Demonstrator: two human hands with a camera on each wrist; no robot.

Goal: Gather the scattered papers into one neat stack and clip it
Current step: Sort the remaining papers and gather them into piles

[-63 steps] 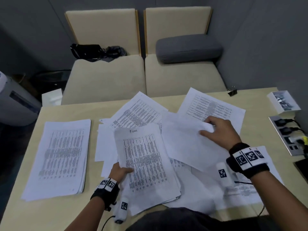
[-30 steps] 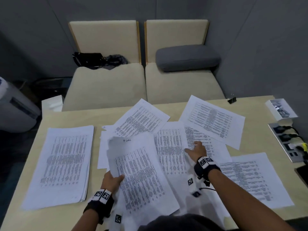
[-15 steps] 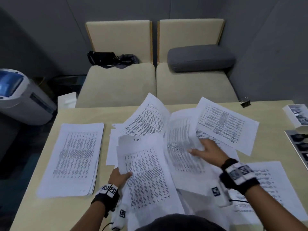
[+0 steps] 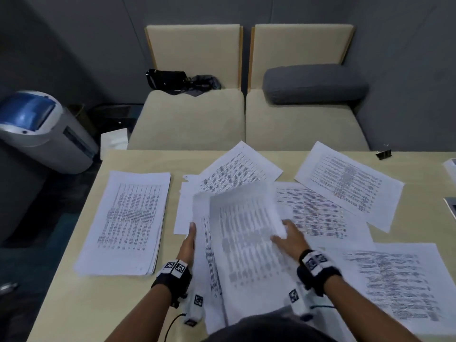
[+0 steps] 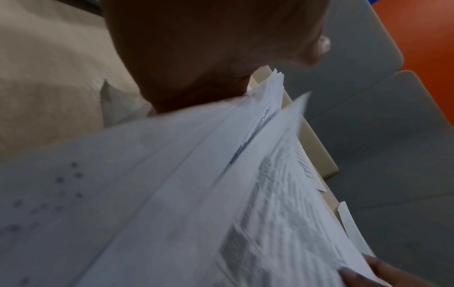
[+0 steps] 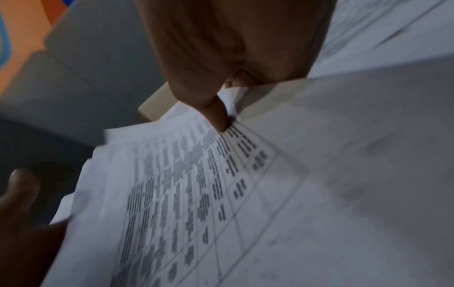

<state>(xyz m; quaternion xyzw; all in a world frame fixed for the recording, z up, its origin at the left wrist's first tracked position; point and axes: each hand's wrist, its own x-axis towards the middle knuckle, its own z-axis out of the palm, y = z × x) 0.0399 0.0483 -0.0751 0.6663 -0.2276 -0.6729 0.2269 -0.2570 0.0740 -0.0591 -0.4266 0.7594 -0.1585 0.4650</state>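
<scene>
Holding a loose bundle of printed white papers [image 4: 243, 240] above the pale wooden surface [image 4: 74, 299]: left hand [image 4: 188, 245] gripping its left edge, right hand [image 4: 290, 239] pinching its right edge. Lying flat on the left, a neat stack of printed sheets [image 4: 128, 223]; resting at the far right corner, a small black binder clip [image 4: 383, 154]. Standing beyond, two beige cushioned seats [image 4: 192, 119], grey walls [image 4: 407, 70].

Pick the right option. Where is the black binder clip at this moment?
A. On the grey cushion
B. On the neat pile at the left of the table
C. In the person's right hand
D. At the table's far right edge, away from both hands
D: the binder clip lies at the far right edge of the table, while the left hand and right hand hold the gathered sheets.
</scene>
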